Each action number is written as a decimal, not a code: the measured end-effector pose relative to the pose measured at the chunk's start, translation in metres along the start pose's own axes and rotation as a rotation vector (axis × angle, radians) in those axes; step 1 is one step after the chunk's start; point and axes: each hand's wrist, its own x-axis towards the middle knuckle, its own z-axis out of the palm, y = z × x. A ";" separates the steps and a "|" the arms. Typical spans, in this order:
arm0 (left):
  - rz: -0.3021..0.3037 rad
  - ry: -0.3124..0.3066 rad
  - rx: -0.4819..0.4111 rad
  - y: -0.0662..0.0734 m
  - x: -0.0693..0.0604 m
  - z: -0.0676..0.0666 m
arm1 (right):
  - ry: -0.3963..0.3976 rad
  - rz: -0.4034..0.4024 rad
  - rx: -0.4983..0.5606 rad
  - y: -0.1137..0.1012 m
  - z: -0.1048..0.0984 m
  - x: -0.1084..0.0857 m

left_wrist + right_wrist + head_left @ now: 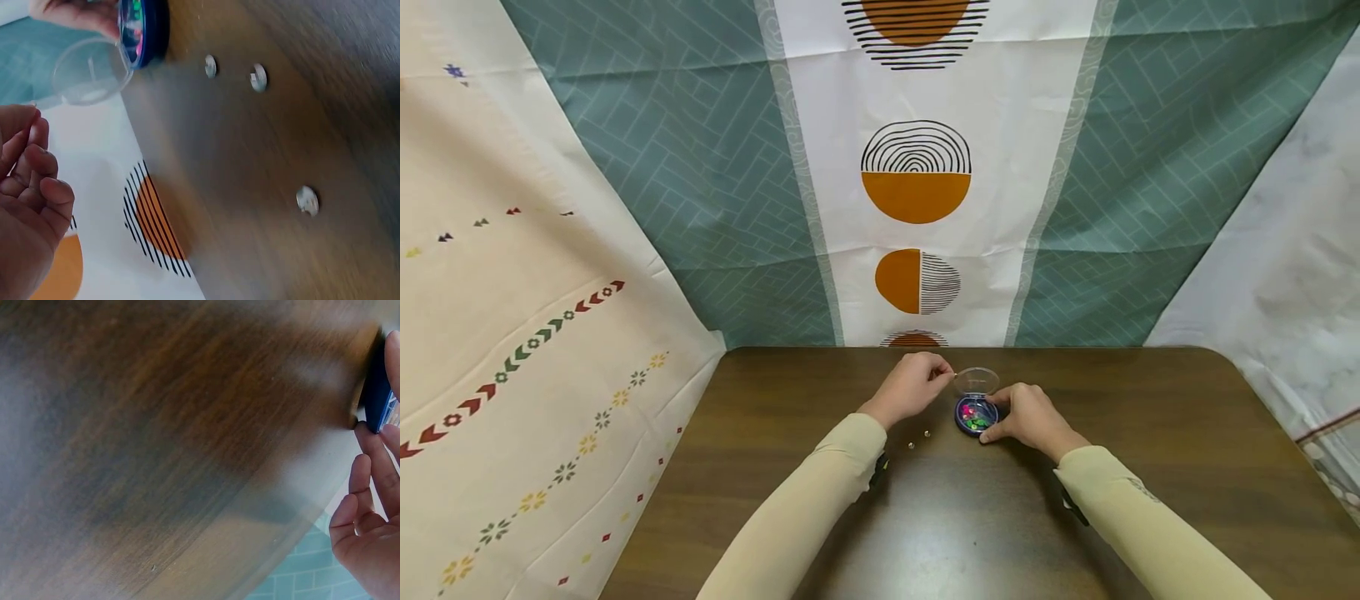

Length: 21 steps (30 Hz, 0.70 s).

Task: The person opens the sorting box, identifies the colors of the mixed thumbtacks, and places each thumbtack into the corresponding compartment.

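A round dark-blue case (157,32) with a hinged clear lid (976,380) lies on the table, its lid raised. Pink and green bits (976,419) show inside. My right hand (1032,418) grips the case from the right, thumb at the near edge and forefinger close to the hinge. To the left of the lid, my left hand (914,387) pinches a tiny pale piece (34,104) between thumb and forefinger; its kind is too small to tell. Small round shiny pieces (307,200) lie on the table under and near the left hand.
The brown wooden table (775,483) runs back to a patterned curtain (917,200). A cream cloth (550,350) with coloured motifs hangs on the left, and a pale marbled cloth (1300,275) on the right.
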 end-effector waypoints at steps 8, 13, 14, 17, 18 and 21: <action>0.041 -0.042 0.052 0.013 0.006 0.020 | 0.016 -0.025 0.000 0.000 0.001 0.001; 0.054 -0.072 0.113 0.012 0.009 0.034 | 0.019 -0.033 0.005 -0.001 0.001 0.001; 0.056 -0.079 0.121 0.012 0.010 0.037 | 0.021 -0.034 0.005 -0.001 0.001 0.001; 0.069 -0.096 0.146 0.011 0.011 0.044 | 0.025 -0.037 0.008 -0.001 0.001 0.001; 0.072 -0.102 0.151 0.011 0.011 0.045 | 0.028 -0.037 0.009 -0.001 0.001 0.001; 0.079 -0.112 0.180 0.010 0.013 0.050 | 0.038 -0.038 0.003 -0.001 0.001 0.000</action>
